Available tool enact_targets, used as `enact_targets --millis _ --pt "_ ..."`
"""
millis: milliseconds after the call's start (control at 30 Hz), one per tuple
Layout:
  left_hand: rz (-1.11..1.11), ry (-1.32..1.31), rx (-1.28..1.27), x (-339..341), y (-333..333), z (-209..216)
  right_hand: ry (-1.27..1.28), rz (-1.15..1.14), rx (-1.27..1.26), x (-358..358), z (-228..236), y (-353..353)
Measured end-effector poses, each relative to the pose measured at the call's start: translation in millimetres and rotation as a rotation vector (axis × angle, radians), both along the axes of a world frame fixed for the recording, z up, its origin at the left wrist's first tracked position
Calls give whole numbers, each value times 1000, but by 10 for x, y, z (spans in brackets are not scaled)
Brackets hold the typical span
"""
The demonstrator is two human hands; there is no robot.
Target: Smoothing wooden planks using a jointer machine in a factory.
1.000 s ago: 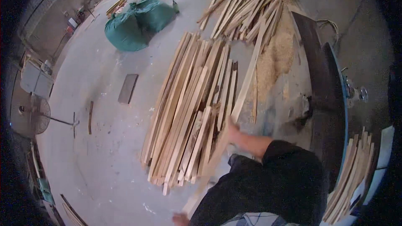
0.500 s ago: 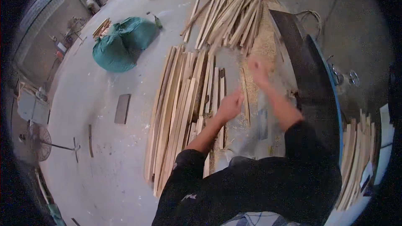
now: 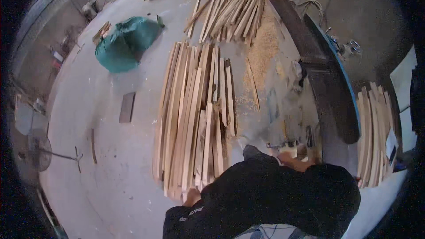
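A wide bundle of long wooden strips lies lengthwise just left of my body. At its near ends is my left hand, low beside my dark sleeve, close against the strips; its fingers are too small and hidden to make out. My right hand is drawn back close to my body, beside a low machine part on the right; its fingers do not show clearly. Beyond the bundle lies a second, looser pile of wooden strips.
Sawdust covers the floor right of the piles, with one thin strip there. A long dark table with a blue edge runs along the right; more strips stand beyond it. A green sack and a dark board lie left.
Both hands have come back from over the bundle toward my body: the left down to the strips' near ends, the right beside the machine part. The view has shifted slightly.
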State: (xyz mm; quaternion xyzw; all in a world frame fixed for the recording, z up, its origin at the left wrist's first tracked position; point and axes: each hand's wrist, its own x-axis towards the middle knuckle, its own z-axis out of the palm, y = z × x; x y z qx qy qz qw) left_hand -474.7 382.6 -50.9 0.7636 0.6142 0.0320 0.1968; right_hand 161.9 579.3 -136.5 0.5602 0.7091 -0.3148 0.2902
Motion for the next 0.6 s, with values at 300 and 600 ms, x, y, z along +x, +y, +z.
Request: enact_targets --millis 300,600 --pt "321 -355 -364 590 -357 417 891 -347 736 -2415 3137 -286" --pt "224 -363 -207 598 -680 613 1157 63 1450 -2089 6633 -1942"
